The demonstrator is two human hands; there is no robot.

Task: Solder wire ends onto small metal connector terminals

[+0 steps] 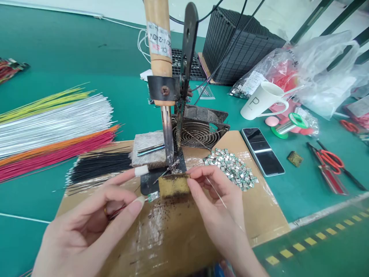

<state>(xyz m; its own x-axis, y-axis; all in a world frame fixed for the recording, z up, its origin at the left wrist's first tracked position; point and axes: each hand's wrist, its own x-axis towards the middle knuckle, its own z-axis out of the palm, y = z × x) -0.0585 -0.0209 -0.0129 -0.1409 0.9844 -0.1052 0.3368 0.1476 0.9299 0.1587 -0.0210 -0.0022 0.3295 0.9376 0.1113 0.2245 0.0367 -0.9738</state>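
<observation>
My left hand (98, 219) is closed, pinching a small metal connector (153, 196) on thin wires between thumb and finger. Its index finger, with a white wrap on the tip, stretches forward. My right hand (216, 196) is closed on a thin strand of solder wire (216, 191), which trails back over the palm. Those right fingertips are at the right edge of a yellow-brown, blackened sponge (174, 186); whether they touch it I cannot tell. Above the sponge, a wooden-handled soldering iron (166, 127) is clamped tip down in a metal stand (187, 50).
A pile of small connectors (230, 169) lies right of my right hand, beside a phone (263, 152). Bundled wires (52, 123) lie left. Behind the iron is a fan (198, 130). Further right are a mug (263, 100), a solder spool (290, 126) and orange-handled cutters (328, 161).
</observation>
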